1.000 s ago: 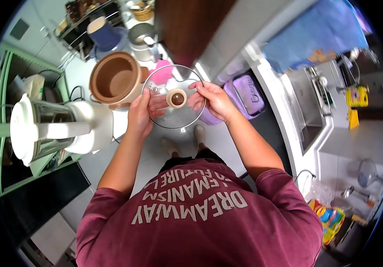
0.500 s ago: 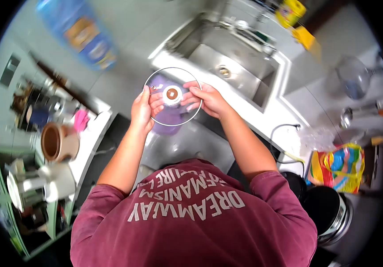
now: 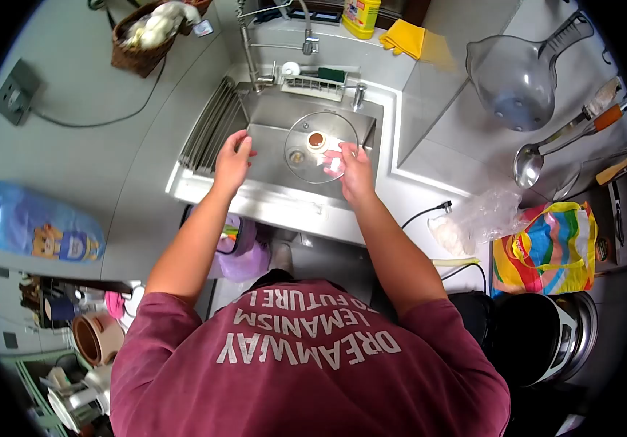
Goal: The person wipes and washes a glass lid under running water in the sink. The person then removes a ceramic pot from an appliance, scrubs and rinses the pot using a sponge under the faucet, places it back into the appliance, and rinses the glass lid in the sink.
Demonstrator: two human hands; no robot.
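Observation:
A round glass pot lid [image 3: 316, 140] with a metal rim and a brown knob is over the sink [image 3: 270, 149]. My right hand [image 3: 357, 171] grips the lid by its right edge, some fingers showing through the glass. To the left of the lid, apart from it, my left hand [image 3: 233, 164] hangs over the sink's front left part. It holds nothing, and its thumb stands off from the curled fingers. Behind the lid are the faucet [image 3: 255, 73] and a small caddy [image 3: 315, 87] with a green scrubber.
A roll-up rack [image 3: 211, 131] covers the sink's left end. A yellow bottle [image 3: 360, 16] and yellow gloves [image 3: 403, 38] are at the back. Ladles [image 3: 528, 166] and a grey strainer [image 3: 513, 80] hang at right, above a colourful bag [image 3: 542, 247]. A purple-lined bin [image 3: 244, 258] stands below.
The view has turned toward the sink. The lid, held between both hands before, is now over the sink in my right hand alone. My left hand has let go of it.

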